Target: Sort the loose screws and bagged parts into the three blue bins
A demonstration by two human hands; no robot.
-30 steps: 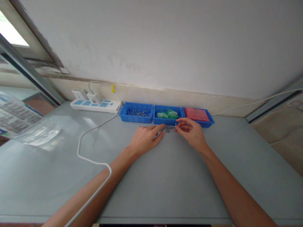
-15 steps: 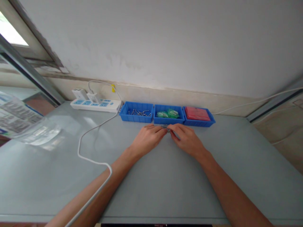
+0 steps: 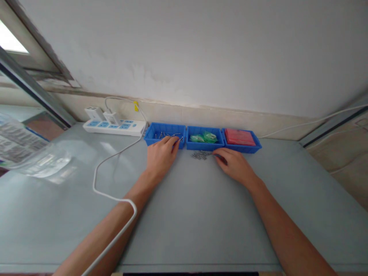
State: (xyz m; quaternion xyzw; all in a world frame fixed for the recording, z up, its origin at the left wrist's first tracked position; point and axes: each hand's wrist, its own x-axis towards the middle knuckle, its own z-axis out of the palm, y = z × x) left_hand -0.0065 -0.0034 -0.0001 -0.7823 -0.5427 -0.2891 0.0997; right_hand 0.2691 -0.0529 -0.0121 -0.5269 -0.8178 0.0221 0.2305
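Small metal screws (image 3: 163, 135) lie loose in the left blue bin (image 3: 148, 138). My left hand (image 3: 162, 154) reaches over that bin's front wall, its fingers curled together down among the screws; what lies between the fingertips is hidden. A heap of similar screws (image 3: 199, 155) lies side by side on the table, in front of the middle blue bin (image 3: 204, 146). Beside the heap's right end is my right hand (image 3: 234, 165), thumb and forefinger closed at the end of a screw there. Green plastic packets (image 3: 208, 137) sit in the middle bin.
The right blue bin (image 3: 244, 149) holds flat red packets (image 3: 240, 137). A white power strip (image 3: 129, 128) with plugged-in adapters stands along the wall. Its white cable (image 3: 115, 197) runs over the table and across my left forearm. A clear plastic bottle (image 3: 37, 153) is at far left.
My left hand has left the screw heap and moved left into the left bin. My right hand has shifted slightly right, so the heap now shows between the hands.
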